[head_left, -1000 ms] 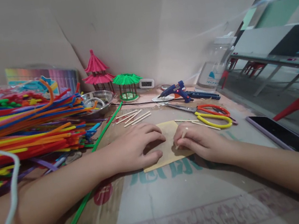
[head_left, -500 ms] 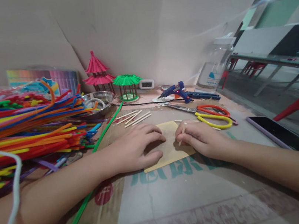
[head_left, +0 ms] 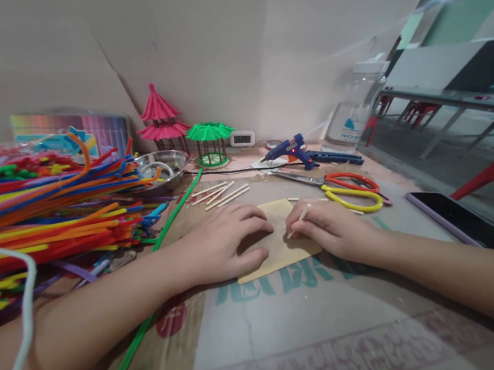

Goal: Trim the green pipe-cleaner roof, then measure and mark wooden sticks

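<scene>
The right hand (head_left: 330, 226), at three o'clock of the sheet (head_left: 280, 251), has its fingers pinched around a stick (head_left: 302, 214) tilted over it. The left hand (head_left: 229, 238) rests at nine o'clock, fingers loosely spread. The stick looks light, stiff and snappable, best held mid-length; the sheet seems thin and slidable, best pressed near an edge.

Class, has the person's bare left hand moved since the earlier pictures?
No. Judged against the small white digital clock, the bare left hand shows no visible shift either way; it lies over the same part of the flat pale-yellow sheet.
</scene>
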The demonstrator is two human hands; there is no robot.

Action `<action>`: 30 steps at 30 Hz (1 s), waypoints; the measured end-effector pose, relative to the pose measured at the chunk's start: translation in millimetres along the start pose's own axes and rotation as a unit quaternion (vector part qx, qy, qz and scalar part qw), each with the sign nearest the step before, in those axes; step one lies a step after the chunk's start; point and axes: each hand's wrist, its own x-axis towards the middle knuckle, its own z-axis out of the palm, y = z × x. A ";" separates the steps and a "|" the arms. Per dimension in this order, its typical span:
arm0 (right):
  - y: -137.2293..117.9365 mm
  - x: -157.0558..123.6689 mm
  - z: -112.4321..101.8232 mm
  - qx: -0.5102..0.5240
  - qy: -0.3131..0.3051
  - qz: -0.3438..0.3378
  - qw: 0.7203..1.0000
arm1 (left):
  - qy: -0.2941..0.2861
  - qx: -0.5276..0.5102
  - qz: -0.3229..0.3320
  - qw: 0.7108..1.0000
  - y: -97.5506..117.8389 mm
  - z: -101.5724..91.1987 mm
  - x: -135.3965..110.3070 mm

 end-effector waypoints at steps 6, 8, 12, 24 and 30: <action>-2.2 -1.1 1.7 0.023 -0.008 -0.003 1.000 | 0.006 -0.001 0.001 1.000 1.0 0.7 -1.6; -3.1 -1.3 2.2 0.032 -0.003 -0.017 0.999 | 0.007 -0.003 0.003 1.000 1.1 0.8 -2.4; -2.8 -1.0 1.2 -0.002 0.006 0.020 1.000 | 0.006 0.001 -0.004 1.000 0.6 0.9 -2.9; -4.7 -0.5 0.6 0.030 -0.012 0.032 0.999 | 0.006 -0.006 -0.005 1.000 0.4 1.5 -3.7; -5.6 -1.9 0.4 0.277 0.068 0.172 0.943 | 0.033 -0.008 -0.001 0.999 -0.7 3.2 -3.5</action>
